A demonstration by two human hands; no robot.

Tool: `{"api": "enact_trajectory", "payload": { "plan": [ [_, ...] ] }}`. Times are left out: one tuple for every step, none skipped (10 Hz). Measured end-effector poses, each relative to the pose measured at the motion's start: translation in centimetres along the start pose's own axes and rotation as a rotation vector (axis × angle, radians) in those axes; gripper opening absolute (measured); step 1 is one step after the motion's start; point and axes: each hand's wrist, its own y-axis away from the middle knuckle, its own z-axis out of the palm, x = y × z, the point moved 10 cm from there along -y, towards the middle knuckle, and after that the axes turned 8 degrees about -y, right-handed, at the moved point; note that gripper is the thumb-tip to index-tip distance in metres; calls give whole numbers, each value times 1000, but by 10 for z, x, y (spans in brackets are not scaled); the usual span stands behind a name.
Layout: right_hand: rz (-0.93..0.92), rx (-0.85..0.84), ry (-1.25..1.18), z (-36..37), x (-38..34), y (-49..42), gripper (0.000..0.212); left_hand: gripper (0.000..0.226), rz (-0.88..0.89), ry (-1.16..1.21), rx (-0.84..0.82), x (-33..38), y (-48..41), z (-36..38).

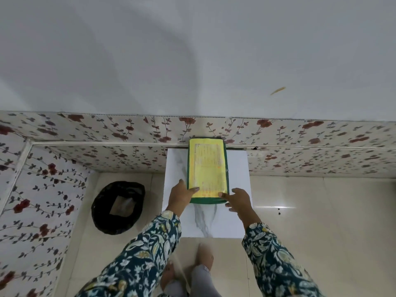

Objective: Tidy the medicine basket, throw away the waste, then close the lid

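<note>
Hands (182, 196) (239, 199) on rectangular green-rimmed lid (207, 168)

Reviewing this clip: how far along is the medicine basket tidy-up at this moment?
Near the end, it seems. The green basket on the white marble-patterned table has its yellow lid lying flat over it, hiding the contents. The black-lined bin on the floor already holds some waste. The left hand and right hand rest on the lid's near corners, apparently pressing it shut. Whether it is fully seated cannot be told.
</note>
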Motion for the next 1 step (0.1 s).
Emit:
{"api": "enact_trajectory", "payload": {
  "plan": [
    [-192,144,216,-15,-35,34,59,59,73,-29,70,12,16,-26]
  ]
}}
